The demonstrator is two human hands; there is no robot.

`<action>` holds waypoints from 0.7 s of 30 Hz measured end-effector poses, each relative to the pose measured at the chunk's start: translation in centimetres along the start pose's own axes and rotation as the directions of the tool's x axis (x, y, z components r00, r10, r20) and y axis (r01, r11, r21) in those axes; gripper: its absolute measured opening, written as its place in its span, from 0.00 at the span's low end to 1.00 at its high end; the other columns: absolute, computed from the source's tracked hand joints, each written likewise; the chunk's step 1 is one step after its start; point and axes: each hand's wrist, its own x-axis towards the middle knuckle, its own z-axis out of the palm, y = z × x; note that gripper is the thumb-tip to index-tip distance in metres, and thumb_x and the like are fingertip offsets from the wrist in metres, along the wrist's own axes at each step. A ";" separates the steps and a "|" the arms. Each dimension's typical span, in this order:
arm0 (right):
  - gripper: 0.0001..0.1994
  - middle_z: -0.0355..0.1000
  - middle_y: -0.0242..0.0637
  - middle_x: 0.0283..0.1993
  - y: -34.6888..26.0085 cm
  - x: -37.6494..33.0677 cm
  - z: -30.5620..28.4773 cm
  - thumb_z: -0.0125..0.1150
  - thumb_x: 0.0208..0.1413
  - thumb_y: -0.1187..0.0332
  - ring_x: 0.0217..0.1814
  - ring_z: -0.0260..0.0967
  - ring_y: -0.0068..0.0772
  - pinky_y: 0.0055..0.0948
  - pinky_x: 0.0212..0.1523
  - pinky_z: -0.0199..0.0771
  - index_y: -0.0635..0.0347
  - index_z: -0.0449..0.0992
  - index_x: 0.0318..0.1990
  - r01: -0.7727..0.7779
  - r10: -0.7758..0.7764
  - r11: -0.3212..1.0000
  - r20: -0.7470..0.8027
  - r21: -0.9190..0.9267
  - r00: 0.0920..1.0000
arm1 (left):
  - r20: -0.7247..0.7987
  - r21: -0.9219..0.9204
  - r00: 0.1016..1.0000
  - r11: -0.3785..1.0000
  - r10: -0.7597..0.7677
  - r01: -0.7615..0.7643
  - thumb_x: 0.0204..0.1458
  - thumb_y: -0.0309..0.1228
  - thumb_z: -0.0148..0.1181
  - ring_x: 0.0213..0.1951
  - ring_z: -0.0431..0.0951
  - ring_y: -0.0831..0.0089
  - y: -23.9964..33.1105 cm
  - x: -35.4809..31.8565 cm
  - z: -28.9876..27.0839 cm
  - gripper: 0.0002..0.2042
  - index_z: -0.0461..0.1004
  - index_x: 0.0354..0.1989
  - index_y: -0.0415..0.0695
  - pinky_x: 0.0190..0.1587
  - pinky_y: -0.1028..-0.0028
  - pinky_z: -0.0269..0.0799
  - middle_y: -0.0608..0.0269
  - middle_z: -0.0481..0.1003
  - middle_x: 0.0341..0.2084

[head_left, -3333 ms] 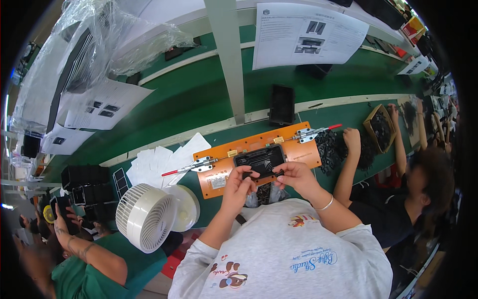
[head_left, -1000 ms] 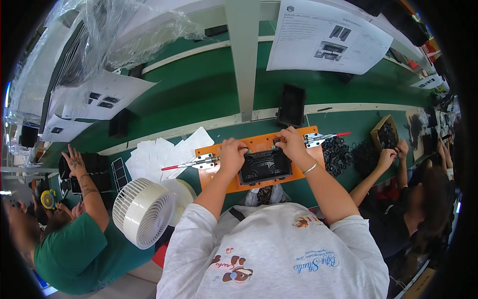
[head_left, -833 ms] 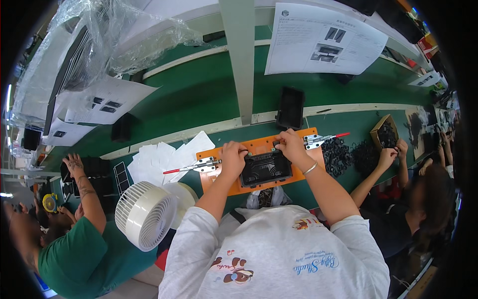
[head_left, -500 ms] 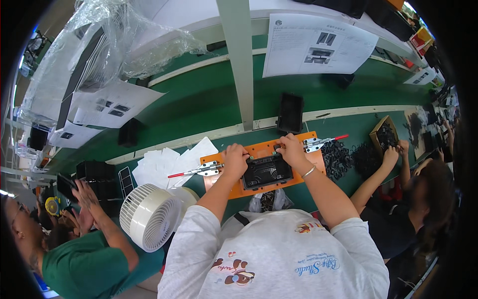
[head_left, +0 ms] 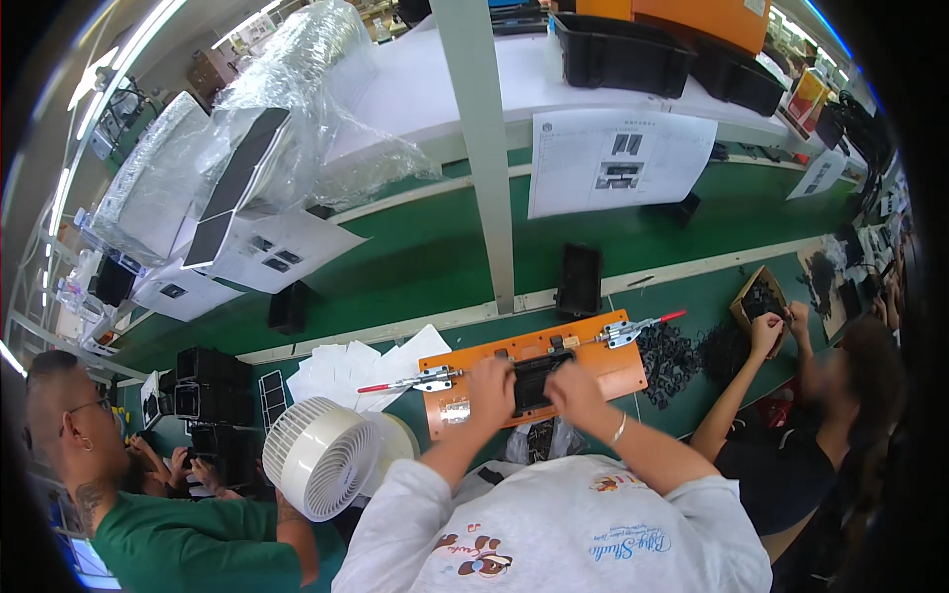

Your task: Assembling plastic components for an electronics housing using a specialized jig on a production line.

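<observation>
A black plastic housing (head_left: 535,381) lies between my hands over an orange fixture plate (head_left: 615,380) on the green bench. My left hand (head_left: 491,391) curls around the housing's left side. Bent fingers of my right hand (head_left: 577,391), somewhat blurred, grip its right side. Both hands hide parts of the housing, and I cannot tell whether it is raised off the plate. On the plate's left end sits a toggle clamp (head_left: 435,380) with a red handle; a similar toggle clamp (head_left: 623,334) is at the right end. Both handles point outward.
A white fan (head_left: 321,458) stands left of my arm, near white sheets (head_left: 371,363). Black loose parts (head_left: 672,366) lie on the right beside a cardboard box (head_left: 759,298). A black bin (head_left: 579,279) sits behind the plate, right of a post (head_left: 481,158). Co-workers flank me.
My hands have moved from the housing's far corners toward me, onto its sides. The housing now shows less of its ribbed inside. The head view has tilted up.
</observation>
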 end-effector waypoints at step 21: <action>0.03 0.70 0.38 0.31 -1.0 -8.2 4.9 0.61 0.44 0.69 0.31 0.70 0.41 0.36 0.31 0.74 0.55 0.77 0.28 -0.082 0.046 0.993 0.359 0.086 0.932 | 0.504 0.089 0.862 0.996 -0.056 0.012 0.46 0.32 0.54 0.29 0.75 0.58 1.3 -12.0 3.1 0.05 0.74 0.26 0.45 0.33 0.60 0.68 0.57 0.72 0.28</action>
